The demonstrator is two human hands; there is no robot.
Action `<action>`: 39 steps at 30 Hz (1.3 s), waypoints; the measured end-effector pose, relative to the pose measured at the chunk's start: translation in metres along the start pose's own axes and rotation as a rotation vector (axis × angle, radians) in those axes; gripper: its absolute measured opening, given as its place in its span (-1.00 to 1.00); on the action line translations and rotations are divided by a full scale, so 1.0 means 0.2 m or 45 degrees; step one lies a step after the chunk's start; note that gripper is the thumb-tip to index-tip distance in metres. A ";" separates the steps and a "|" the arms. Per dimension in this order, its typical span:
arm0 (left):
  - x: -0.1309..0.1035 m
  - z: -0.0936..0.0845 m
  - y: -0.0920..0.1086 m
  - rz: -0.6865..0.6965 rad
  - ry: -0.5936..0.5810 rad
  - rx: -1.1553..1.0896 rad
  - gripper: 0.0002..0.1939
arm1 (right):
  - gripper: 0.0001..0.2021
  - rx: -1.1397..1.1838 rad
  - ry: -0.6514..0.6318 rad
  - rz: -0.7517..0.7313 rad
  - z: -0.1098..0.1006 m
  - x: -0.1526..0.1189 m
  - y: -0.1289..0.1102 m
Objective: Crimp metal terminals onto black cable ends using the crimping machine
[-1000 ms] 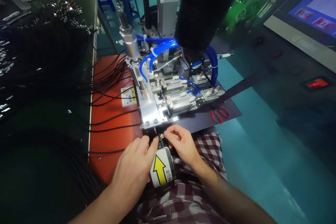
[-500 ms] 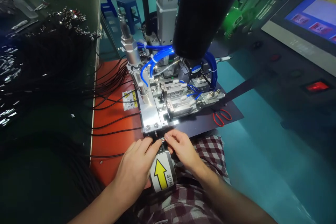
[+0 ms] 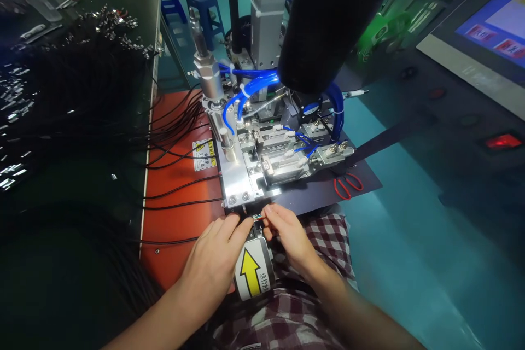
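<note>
At the front end of the metal machine (image 3: 254,175), my left hand (image 3: 216,246) is closed on a black cable (image 3: 172,241) that comes in from the left. Thin coloured wires (image 3: 258,217) stick out of the cable's end, between my two hands. My right hand (image 3: 285,229) is closed, with thumb and forefinger pinching the tips of these wires. Just below the fingers is a white label with a yellow arrow (image 3: 250,273), fixed on a rounded part of the machine. My left fingers hide the cable's end.
Several black cables cross the red plate (image 3: 164,260) from a big dark cable pile (image 3: 90,82) on the left table. Red-handled scissors (image 3: 348,187) lie on the right of the machine's base. A black cylinder (image 3: 328,27) hangs overhead, and a screen (image 3: 492,22) stands at right.
My right fingers have drawn slightly away to the right and up from the left hand, so more of the coloured wires shows. My left hand stays nearly in place. The view has shifted slightly.
</note>
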State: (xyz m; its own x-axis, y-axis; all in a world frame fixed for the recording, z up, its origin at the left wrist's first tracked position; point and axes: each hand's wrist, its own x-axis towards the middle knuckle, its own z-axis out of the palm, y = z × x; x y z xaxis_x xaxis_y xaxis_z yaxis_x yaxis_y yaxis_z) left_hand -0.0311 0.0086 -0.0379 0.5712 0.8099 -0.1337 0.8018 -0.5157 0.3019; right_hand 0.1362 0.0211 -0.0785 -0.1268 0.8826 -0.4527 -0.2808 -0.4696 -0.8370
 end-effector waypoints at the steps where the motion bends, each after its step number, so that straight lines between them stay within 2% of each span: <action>1: 0.00 0.00 0.00 -0.002 0.000 -0.012 -0.46 | -0.66 -0.040 0.000 -0.025 0.00 0.00 0.00; 5: 0.00 0.00 -0.01 -0.012 0.024 -0.062 -0.48 | -0.68 -0.200 0.029 -0.093 0.02 -0.01 0.00; 11: 0.02 -0.01 0.00 -0.014 0.108 -0.128 -0.58 | -0.65 0.039 -0.012 0.056 0.04 -0.01 0.00; 16: 0.03 -0.06 0.01 -0.022 0.252 -0.325 -0.66 | -0.67 0.067 -0.064 0.034 0.03 -0.01 0.00; 19: -0.03 -0.08 -0.01 -0.076 0.267 -0.366 -0.68 | -0.68 0.061 -0.081 0.011 0.03 -0.01 0.00; 22: -0.12 -0.05 -0.04 -0.135 0.276 -0.278 -0.67 | -0.69 0.055 -0.074 0.015 0.02 0.00 0.01; 27: -0.26 0.04 -0.05 -0.159 0.270 0.117 -0.55 | -0.69 0.016 -0.050 -0.014 0.03 0.00 0.00; 32: -0.27 0.08 -0.02 -0.151 0.284 0.400 -0.52 | -0.65 0.028 0.019 -0.036 0.01 -0.01 0.01; 39: -0.26 0.08 -0.01 -0.188 0.327 0.439 -0.55 | -0.66 0.123 0.220 -0.076 -0.10 -0.01 0.07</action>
State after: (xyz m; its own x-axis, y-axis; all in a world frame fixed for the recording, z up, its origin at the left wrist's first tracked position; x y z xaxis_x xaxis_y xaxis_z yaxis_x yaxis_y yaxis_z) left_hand -0.0596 -0.0362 -0.0458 0.4192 0.9023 0.1003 0.9079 -0.4172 -0.0407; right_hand 0.1515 0.0117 -0.0947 0.0557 0.8882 -0.4560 -0.3740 -0.4049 -0.8344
